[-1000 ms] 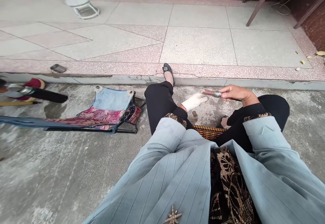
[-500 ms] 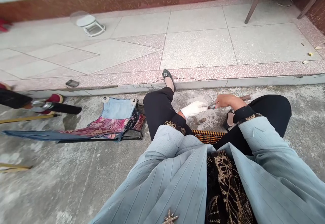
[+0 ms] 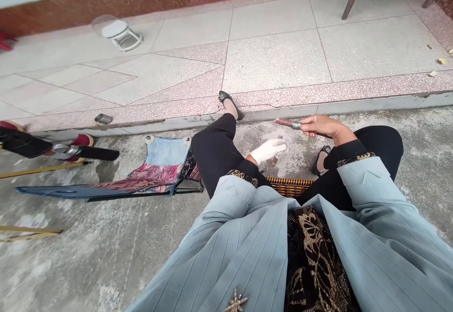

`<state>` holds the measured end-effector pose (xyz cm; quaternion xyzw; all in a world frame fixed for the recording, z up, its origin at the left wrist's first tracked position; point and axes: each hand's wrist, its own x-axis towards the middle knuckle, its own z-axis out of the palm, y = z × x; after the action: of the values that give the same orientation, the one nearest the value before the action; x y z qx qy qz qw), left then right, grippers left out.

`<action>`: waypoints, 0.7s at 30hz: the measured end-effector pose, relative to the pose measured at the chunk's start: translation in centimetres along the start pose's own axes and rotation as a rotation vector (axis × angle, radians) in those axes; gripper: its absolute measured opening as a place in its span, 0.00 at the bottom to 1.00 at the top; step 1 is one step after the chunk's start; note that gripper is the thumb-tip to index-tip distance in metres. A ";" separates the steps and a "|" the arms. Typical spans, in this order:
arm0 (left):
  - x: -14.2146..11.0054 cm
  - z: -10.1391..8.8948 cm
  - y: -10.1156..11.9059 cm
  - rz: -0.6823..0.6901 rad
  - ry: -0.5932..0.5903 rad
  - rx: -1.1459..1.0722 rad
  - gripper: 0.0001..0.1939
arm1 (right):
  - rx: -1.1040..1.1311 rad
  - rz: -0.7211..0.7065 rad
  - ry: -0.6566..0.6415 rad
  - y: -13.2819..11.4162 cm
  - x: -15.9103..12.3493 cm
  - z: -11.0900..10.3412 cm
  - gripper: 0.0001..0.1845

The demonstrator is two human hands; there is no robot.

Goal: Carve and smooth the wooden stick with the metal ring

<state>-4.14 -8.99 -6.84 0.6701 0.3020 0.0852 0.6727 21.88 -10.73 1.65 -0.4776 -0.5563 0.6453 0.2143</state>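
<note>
My right hand point(image 3: 320, 126) is closed around one end of a brown stick with silvery wire wound round it point(image 3: 286, 122). Its bare brown end points left, and the coil sits just ahead of my fingertips. My left hand point(image 3: 268, 151), in a white glove, is lower and to the left, apart from the wired stick. Its fingers are bent and close together. A short bar-like piece point(image 3: 275, 161) shows above and below the gloved fingers; whether they grip it or only cover it is hard to see.
The woven seat point(image 3: 288, 187) shows between my legs. A folding chair with flowered cloth point(image 3: 152, 175) stands at left, near another person's leg point(image 3: 24, 142). Ahead runs a raised tiled step point(image 3: 272, 99), with a metal can point(image 3: 103, 119) and white stool point(image 3: 125, 36) on it.
My left hand has let go of the wired stick and moved slightly left. My right hand has raised the stick and turned it, so its bare end now points left instead of right.
</note>
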 end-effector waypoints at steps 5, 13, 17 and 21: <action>-0.7 -0.5 1.1 0.041 -0.034 0.308 0.23 | -0.264 0.169 0.062 0.9 1.2 -0.5 0.23; 0.2 -2.0 3.8 0.125 -0.084 0.441 0.13 | -0.556 0.393 -0.402 0.9 3.1 1.6 0.13; 1.4 -2.6 3.4 0.124 -0.039 0.255 0.14 | -0.229 0.167 -0.556 -0.7 1.3 1.1 0.24; 1.9 -2.2 1.8 0.080 0.074 0.002 0.20 | 0.161 -0.111 -0.091 -1.2 -0.1 0.0 0.25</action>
<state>-3.26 -5.98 -5.55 0.6788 0.2997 0.1367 0.6563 21.67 -10.45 2.80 -0.3978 -0.5374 0.6959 0.2619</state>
